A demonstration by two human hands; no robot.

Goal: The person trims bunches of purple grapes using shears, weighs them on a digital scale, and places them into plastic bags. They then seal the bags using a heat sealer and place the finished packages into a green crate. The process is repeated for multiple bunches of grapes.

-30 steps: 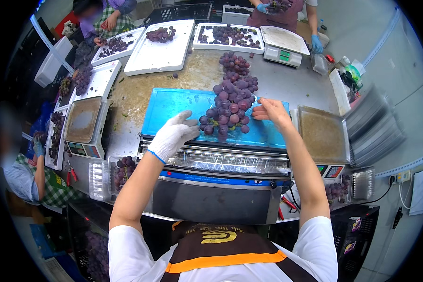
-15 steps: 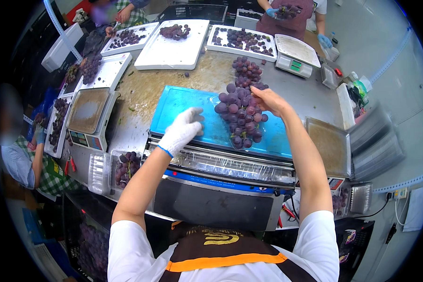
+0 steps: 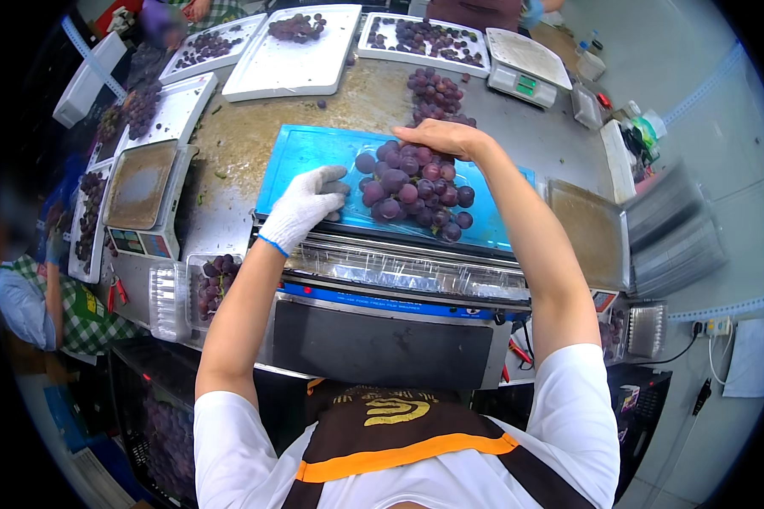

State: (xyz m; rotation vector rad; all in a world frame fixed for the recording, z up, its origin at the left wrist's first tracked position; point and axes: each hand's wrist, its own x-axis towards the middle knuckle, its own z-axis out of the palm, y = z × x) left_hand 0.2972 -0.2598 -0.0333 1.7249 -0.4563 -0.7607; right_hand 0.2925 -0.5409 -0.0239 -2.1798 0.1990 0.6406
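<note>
A large bunch of purple grapes [image 3: 416, 187] sits in a clear plastic tray, mostly hidden, above the blue board [image 3: 293, 161]. My bare right hand [image 3: 441, 137] is closed at the bunch's far end; its fingertips are partly hidden by grapes. To the left of the bunch, my left hand [image 3: 307, 204], in a white glove, is empty with its fingers loosely bent and apart. More grapes [image 3: 437, 97] lie on the metal table just beyond my right hand. The film wrapping machine [image 3: 399, 267] with its roll of clear film is nearest me.
White trays of grapes [image 3: 424, 42] line the far side. Scales stand at left [image 3: 144, 191] and far right [image 3: 526, 72]. A grape pack [image 3: 212, 284] and stacked clear trays [image 3: 168, 293] lie by my left forearm. A co-worker in a checked apron [image 3: 93, 314] stands at left.
The grape bunch has tipped from hanging lengthwise to lying more flat on the tray. My right hand has shifted left over its far end. The view has tilted slightly.
</note>
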